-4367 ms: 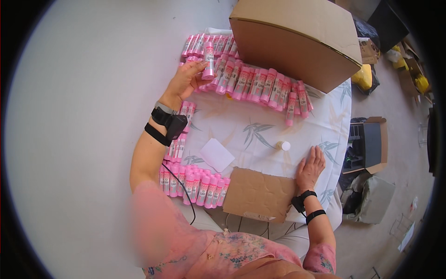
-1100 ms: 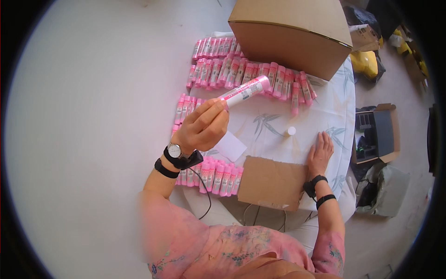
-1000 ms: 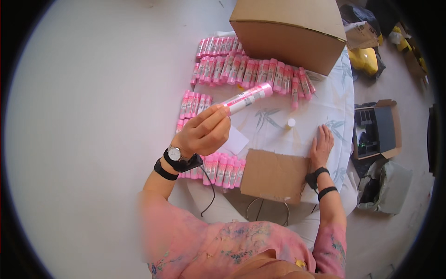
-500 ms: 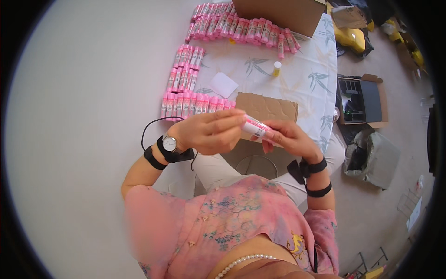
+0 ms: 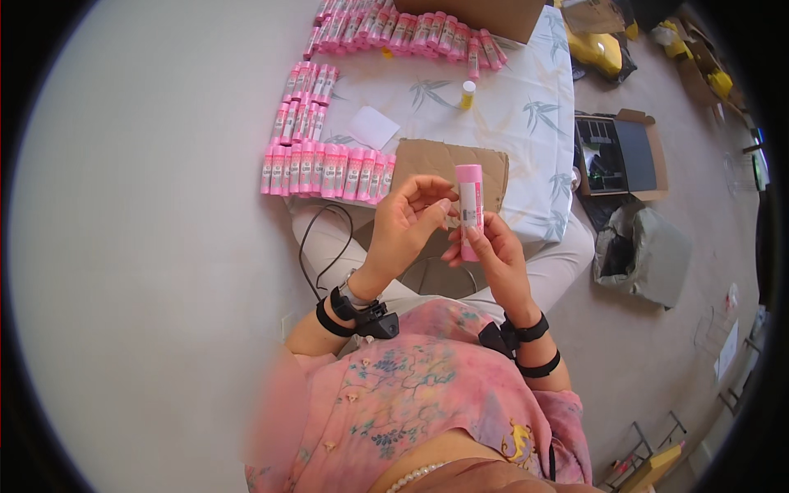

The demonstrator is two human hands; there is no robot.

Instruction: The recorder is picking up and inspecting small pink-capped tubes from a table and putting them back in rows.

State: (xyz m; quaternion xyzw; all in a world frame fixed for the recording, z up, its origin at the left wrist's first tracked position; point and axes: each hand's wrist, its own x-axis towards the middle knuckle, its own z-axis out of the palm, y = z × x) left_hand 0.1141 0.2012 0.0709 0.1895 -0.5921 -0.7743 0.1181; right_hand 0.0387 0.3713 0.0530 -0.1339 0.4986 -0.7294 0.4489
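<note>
- Right hand (image 5: 500, 261): closed in a light pinch around the lower part of one pink-capped tube (image 5: 469, 201). Thumb lies across the near face; the fingers go behind and to the side, partly hidden by the tube.
- Held tube: near upright, in front of the person's chest at the near side of the table, and overlapping the cardboard sheet (image 5: 436, 158) from where I look. Upper pink end is uncovered; a white label with pink printing faces up toward the head.
- Left hand (image 5: 407, 226): half open, fingers curled, thumb and forefinger loosely facing each other with a gap. Nothing seen in its grasp. Fingertips are just beside the tube's left side; contact cannot be told.
- Both wrists: black straps, each with a small black device; left also has a silver band.
- Near left of table: a row of similar pink tubes (image 5: 327, 171), side by side, with smaller groups (image 5: 301, 122) beyond.
- Far side: a long bank of pink tubes (image 5: 403, 31) against a large cardboard box (image 5: 485, 16).
- On the leaf-patterned tablecloth (image 5: 514, 94): a white paper (image 5: 374, 127) and, well apart from it, a small yellow vial (image 5: 468, 96) with white cap, upright.
</note>
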